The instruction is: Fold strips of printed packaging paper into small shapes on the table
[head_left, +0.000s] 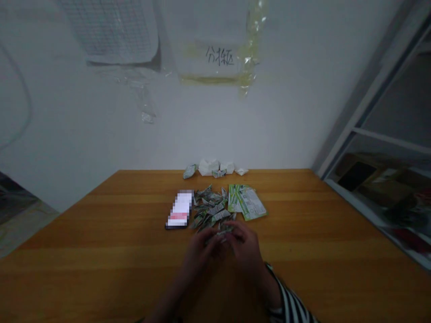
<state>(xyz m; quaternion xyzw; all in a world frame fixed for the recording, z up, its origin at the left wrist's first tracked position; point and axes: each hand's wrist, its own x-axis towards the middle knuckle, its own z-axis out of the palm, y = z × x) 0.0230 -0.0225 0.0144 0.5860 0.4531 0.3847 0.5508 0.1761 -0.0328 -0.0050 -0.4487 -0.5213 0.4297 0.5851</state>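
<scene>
My left hand (201, 248) and my right hand (245, 244) meet at the near side of a pile of small green-and-white packets (210, 207). Between the fingertips of both hands is one small packet (222, 232), partly covered by the fingers; its contents cannot be made out. The fingers of each hand are bent and pinched around it. Right of the pile lie flat green-and-white printed sachets (251, 202), overlapping each other. Close to the pile's left side rests a phone (180, 209) with its screen lit and blurred.
Along the wall at the table's back edge sit crumpled white papers (209, 167) and a crumpled green-and-white wrapper (190, 171). The wooden table (303, 233) meets a white wall with taped paper sheets (215, 58). A shelf with boxes (363, 179) stands at the right.
</scene>
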